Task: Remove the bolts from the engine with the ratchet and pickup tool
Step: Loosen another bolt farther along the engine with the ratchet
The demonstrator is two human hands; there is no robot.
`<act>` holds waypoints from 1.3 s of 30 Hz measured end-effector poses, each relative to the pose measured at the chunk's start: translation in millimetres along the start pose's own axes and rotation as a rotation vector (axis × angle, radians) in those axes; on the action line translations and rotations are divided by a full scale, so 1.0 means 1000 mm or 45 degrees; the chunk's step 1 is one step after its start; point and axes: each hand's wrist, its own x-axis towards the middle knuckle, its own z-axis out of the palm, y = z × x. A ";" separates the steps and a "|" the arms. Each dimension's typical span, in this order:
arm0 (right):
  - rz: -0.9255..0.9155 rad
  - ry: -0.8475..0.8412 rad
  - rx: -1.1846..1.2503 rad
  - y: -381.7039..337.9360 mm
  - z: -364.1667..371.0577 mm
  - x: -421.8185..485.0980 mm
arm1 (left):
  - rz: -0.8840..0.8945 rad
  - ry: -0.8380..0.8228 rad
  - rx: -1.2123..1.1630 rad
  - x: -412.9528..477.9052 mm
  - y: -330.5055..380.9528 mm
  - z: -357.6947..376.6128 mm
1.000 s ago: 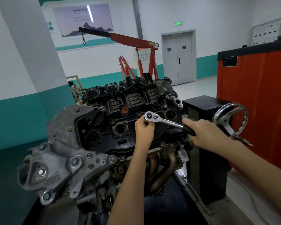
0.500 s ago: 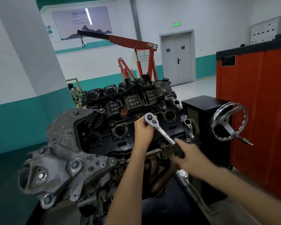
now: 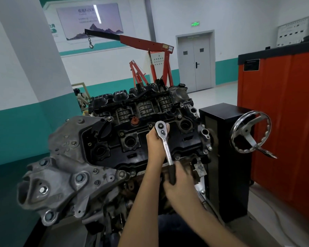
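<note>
Currently, the ratchet (image 3: 166,150) stands with its head over the black valve cover (image 3: 114,148) of the engine (image 3: 64,175), right of the cover's middle. Its handle points down toward the person. The bolt under the head is hidden, and the socket presumably sits on it.

Left hand (image 3: 154,145): the forearm rises from the bottom edge with the wrist straight. The fingers are curled beneath the ratchet head, grasping the drive end, and the thumb lies beside the head. This grip most likely holds the socket square on the fastener so that it does not slip off.

Right hand (image 3: 179,182): the forearm enters from the lower right. The hand is clenched round the black grip at the far end of the handle, where leverage is greatest. The hand is blurred, so individual finger positions cannot be told.

The engine is tilted toward the person, with the stand column (image 3: 227,157) and its handwheel (image 3: 250,134) to its right. This presents the cover face for access. A neighbouring bolt (image 3: 177,158) sits in the cover's near edge, so removal is judged incomplete. The pickup tool is not in view.
</note>
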 end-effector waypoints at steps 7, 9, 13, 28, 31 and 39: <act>-0.193 -0.239 -0.474 0.010 -0.084 0.034 | 0.016 -0.149 0.054 0.004 -0.002 -0.010; -0.350 -0.255 -0.956 0.001 -0.127 0.066 | 0.053 -0.152 0.084 0.003 0.000 -0.009; -0.568 -0.129 -1.377 -0.020 -0.145 0.097 | 0.073 -0.022 0.081 0.000 -0.005 -0.007; -0.117 -0.185 -0.268 0.013 -0.054 0.018 | 0.065 -0.107 0.063 0.002 -0.006 -0.007; -0.290 -0.289 -0.785 0.004 -0.121 0.058 | 0.085 -0.180 0.138 0.005 -0.002 -0.009; -0.266 -0.019 -0.831 0.010 -0.094 0.041 | 0.056 -0.124 0.069 -0.001 -0.006 -0.009</act>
